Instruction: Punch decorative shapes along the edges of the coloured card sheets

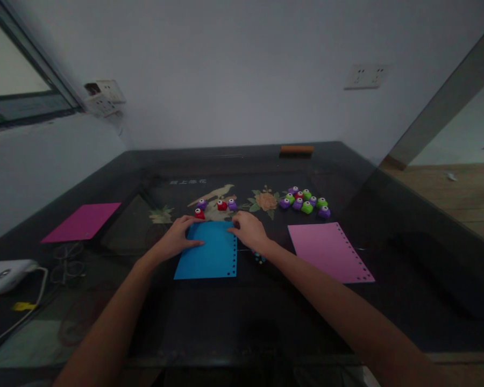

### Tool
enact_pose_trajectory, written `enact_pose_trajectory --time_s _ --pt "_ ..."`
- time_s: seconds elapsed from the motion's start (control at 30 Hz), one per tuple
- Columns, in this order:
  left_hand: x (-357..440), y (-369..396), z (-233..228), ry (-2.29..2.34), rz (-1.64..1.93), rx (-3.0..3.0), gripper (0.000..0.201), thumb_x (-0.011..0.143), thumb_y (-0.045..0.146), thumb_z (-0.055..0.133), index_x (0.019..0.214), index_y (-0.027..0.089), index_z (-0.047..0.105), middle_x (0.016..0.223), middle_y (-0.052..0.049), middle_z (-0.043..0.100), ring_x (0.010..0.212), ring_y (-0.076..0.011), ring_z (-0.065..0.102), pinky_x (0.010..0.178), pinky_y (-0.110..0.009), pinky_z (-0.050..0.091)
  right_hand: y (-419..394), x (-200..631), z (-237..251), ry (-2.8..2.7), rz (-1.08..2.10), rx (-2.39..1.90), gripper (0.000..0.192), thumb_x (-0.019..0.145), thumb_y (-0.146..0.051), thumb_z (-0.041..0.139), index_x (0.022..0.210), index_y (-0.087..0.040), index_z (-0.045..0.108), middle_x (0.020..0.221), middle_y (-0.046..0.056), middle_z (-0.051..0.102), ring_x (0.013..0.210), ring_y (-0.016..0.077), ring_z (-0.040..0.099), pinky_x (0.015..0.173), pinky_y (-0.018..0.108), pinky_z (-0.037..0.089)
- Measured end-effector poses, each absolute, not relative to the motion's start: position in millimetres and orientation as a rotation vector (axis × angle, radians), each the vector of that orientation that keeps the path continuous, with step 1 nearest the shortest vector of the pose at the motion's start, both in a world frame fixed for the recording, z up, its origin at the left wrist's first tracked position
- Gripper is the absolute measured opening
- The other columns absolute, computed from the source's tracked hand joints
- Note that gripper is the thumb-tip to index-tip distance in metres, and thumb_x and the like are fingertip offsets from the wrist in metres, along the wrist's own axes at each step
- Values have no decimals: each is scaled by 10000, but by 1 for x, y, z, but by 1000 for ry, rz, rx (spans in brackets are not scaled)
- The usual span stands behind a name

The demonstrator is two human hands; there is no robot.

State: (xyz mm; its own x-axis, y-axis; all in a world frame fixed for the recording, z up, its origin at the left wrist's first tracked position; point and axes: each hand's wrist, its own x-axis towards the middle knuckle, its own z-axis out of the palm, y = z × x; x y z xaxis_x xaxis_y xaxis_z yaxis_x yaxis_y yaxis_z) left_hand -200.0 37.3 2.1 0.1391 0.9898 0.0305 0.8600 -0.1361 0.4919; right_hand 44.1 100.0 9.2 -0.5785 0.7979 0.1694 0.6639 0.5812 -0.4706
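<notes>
Hands are both down on the blue sheet (208, 251) in the middle of the dark glass tabletop (234, 317). Left hand (176, 240) lies flat on the sheet's upper left corner, fingers spread, no closed grip, looks like it's just pinning the paper so it doesn't slide on the glass. Right hand (248, 230) sits at the upper right corner, fingers curled over the edge; I can't tell if that grip is actually pinching the paper or only resting on it. The sheet has a row of little punched holes down its right side, so pressing it flat makes sense.

Just past the fingertips there's a small bunch of red and purple punches (218, 206), close enough to grab. A bigger pile of green and purple punches (304, 201) sits further right, well apart from the hands. A pink sheet (329, 251) with holes along its edge lies to the right, and a magenta sheet (83, 221) is way off to the left.

Tabletop has a bird and flower picture under the glass. A white device (4, 275) with a cable sits at the left edge. Room's dim, plain white walls, wall sockets (365, 76), window on the left.
</notes>
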Motion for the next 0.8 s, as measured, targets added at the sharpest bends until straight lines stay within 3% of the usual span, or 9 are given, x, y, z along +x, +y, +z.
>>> enact_pose_trajectory --time_s 0.23,0.3,0.4,0.47,0.67,0.8 --pt "-199 37 3 1794 494 2088 593 695 444 703 1209 211 522 1206 -95 515 1147 -301 457 979 -453 365 101 45 10 -2469 512 -1175 110 819 -273 629 799 -179 681 955 83 664 917 227 607 732 327 464" --pt "-198 37 4 1814 496 2087 578 687 431 709 1187 207 524 1203 -97 528 1138 -303 461 960 -450 377 101 45 9 -2465 515 -1164 126 822 -248 617 908 -186 685 1014 84 667 961 237 605 765 340 470" --pt "-196 36 5 1827 525 2093 550 672 411 719 1144 204 526 1180 -93 543 1115 -300 476 933 -436 393 101 46 8 -2448 525 -1140 311 814 -203 614 1125 -207 626 1145 78 642 1050 241 583 841 357 463" --pt "-196 36 5 1821 545 2104 528 663 403 726 1110 203 529 1152 -87 551 1093 -297 488 920 -428 399 101 46 7 -2441 538 -1109 371 803 -182 622 1170 -227 604 1179 69 628 1082 240 570 871 363 455" --pt "-194 36 6 1835 560 2109 512 651 385 734 1072 194 512 1120 -87 541 1087 -299 491 938 -452 391 101 47 5 -2380 542 -1105 224 758 -197 673 981 -211 689 1118 81 610 1055 255 547 812 369 463" --pt "-195 36 7 1814 643 2111 492 649 386 733 1048 201 514 1124 -78 512 1091 -288 497 943 -444 400 105 46 6 -2219 742 -1090 106 710 -188 711 814 -169 699 981 89 631 989 242 537 804 354 426"
